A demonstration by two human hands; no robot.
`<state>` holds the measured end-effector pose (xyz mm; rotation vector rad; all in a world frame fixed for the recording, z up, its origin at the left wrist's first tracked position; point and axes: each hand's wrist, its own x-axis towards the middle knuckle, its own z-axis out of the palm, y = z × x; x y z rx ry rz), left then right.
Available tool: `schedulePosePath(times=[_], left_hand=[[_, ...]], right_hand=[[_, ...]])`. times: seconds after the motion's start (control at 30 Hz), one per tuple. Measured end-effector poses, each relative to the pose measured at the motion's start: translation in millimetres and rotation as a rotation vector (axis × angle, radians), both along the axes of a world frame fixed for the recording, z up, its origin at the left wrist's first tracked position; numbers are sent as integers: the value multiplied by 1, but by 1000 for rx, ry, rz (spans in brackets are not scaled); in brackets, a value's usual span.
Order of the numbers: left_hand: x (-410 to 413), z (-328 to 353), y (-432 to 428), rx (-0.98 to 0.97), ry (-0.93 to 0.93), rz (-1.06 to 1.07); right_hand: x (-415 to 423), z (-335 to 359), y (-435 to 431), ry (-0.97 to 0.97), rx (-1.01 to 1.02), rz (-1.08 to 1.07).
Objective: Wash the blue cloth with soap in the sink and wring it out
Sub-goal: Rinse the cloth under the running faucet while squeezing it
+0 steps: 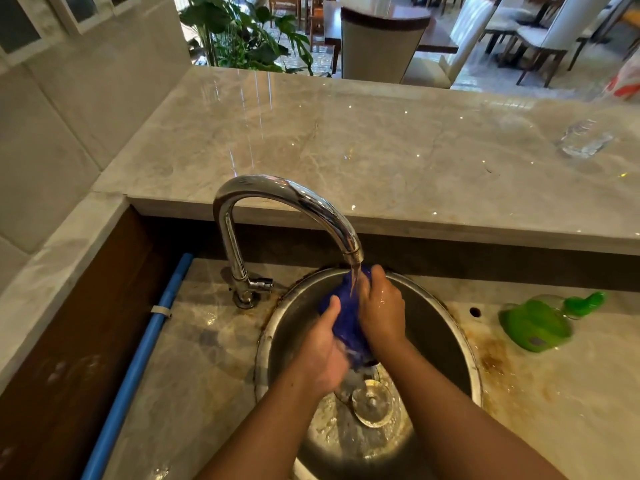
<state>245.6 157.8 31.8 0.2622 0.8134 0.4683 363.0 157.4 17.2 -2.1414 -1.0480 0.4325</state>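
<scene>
Water [354, 279] from the chrome faucet [294, 197] falls on the blue cloth [343, 318], bunched over the round steel sink [437, 336] between the left hand [322, 356], gripping its lower part, and the right hand [381, 310], gripping it just under the spout.

Tally by the tap
One blue cloth [341, 310], one chrome tap [287, 195], one round steel sink [464, 344], one green plastic bottle [536, 323], one clear glass [583, 138], one blue pipe [138, 362].

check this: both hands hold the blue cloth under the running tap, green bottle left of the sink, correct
No. The head view shows the green bottle right of the sink; left hand and right hand hold the blue cloth under the running tap.
</scene>
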Motion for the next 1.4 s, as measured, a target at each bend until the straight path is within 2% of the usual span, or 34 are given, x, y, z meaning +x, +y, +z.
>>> schedulePosePath(times=[0.17, 0.3, 0.37, 0.47, 0.6, 0.67, 0.73, 0.9, 0.97, 1.27, 1.4], left_hand=[[-6, -8, 17, 116, 120, 98], [0, -13, 24, 287, 524, 98], [8, -13, 24, 342, 600, 163], [17, -10, 24, 337, 518, 182], [10, 0, 22, 177, 165, 105], [4, 4, 20, 191, 96, 39], [1, 4, 21, 235, 128, 26], [-8, -8, 26, 459, 519, 46], [-12, -13, 22, 501, 561, 24], [-17, -9, 14, 479, 387, 15], [-8, -2, 11, 498, 245, -7]], right_hand=[[23, 14, -3, 239, 26, 17], [14, 34, -20, 435, 155, 81], [4, 35, -25, 543, 227, 75], [-3, 32, -30, 656, 311, -38], [-1, 21, -34, 547, 312, -92], [-3, 17, -33, 588, 291, -124], [-2, 15, -32, 651, 268, -162], [-3, 9, -37, 698, 271, -184], [-4, 9, -38, 749, 292, -205], [5, 10, -47, 1012, 239, -216], [-12, 1, -50, 1385, 171, -319]])
